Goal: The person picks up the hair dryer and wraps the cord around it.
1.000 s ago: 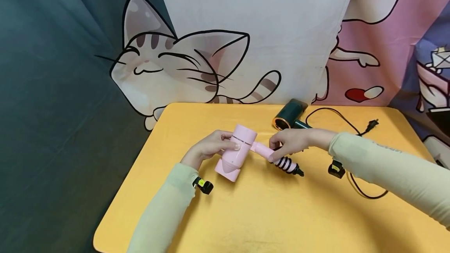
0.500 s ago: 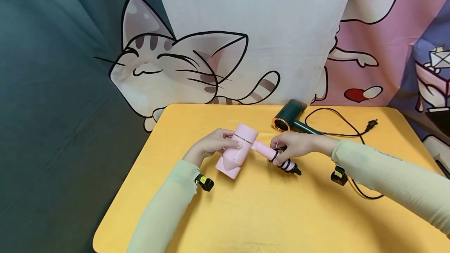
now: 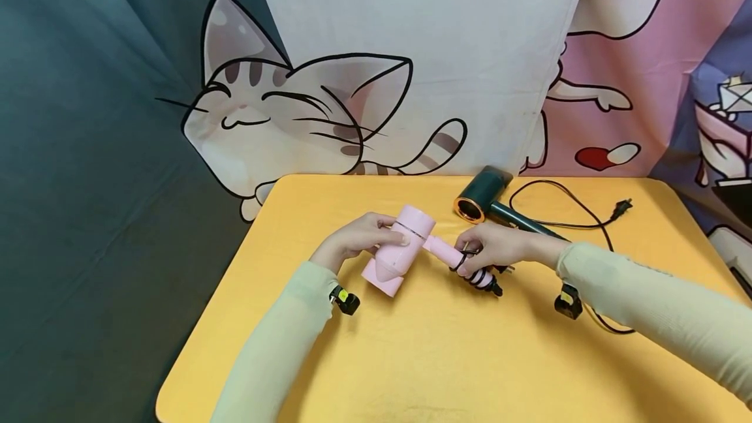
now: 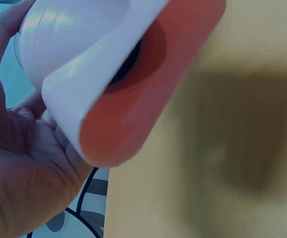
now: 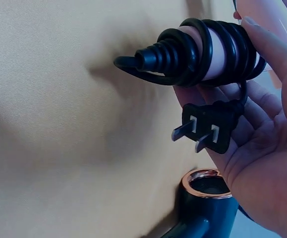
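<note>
A pink hair dryer (image 3: 392, 258) is held between both hands, above the yellow table. My left hand (image 3: 357, 240) grips its barrel, thumb across the near side. The flattened nozzle (image 4: 98, 94) points toward the front left, with a dark round opening inside it. My right hand (image 3: 496, 245) pinches the handle, which angles down to the right. Around that handle winds a black cord (image 5: 223, 49) in several loops, ending at a ribbed sleeve. A two-pin plug (image 5: 212, 126) hangs from the loops beside the right palm.
Behind the right hand, a dark green hair dryer (image 3: 486, 189) with a copper-coloured rim lies on the yellow table (image 3: 411, 371). Its black cord (image 3: 558, 183) loops to the right, with a plug (image 3: 621, 208) near the back right. A cartoon-print curtain (image 3: 329, 116) hangs behind the table.
The pink hair dryer's barrel has shifted slightly right and its nozzle end has come up a little. My right hand has moved slightly right and down; the plug's prongs now show beneath it.
</note>
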